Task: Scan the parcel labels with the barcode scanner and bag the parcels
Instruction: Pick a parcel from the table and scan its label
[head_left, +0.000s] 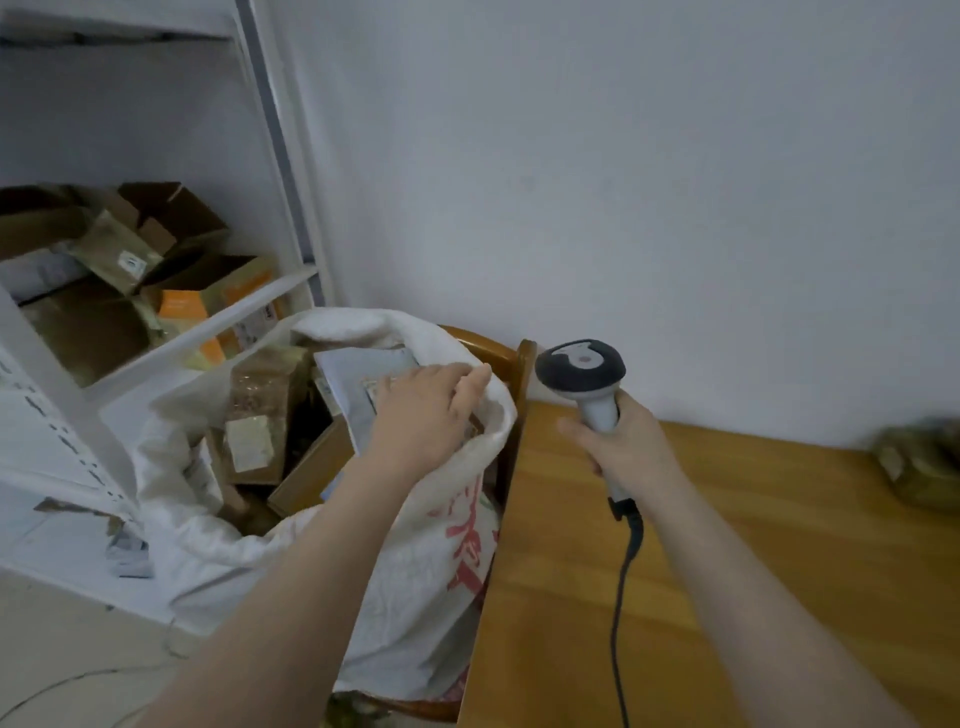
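Left grip: the person's left grip (428, 413) lies over a flat grey plastic mailer parcel (358, 376) at the far side of the sack mouth. The fingers rest on top, but I cannot tell whether it pinches the parcel or only presses it.
Why there: probably lowering or settling the parcel in among those already bagged.
Right grip: the right grip (621, 449) is wrapped tight round the handle of the grey-and-white handheld barcode scanner (580, 366). It is held upright over the left end of the orange-brown wooden surface (753, 545), black cable (623, 587) trailing near. Judged parked clear, ready for the next label.
Sack: the white woven sack (405, 587) stands open just left of the surface, against a wooden chair (485, 343), so parcels drop straight in.
Inside: a brown parcel with pale label (260, 415), among others.
Waiting: a blurred brownish parcel (919, 467) sits on the far right of the surface.
Shelf: a white metal shelf (171, 343), far left, holds cardboard boxes.
Writing: red print on the sack; all labels too blurred to read.
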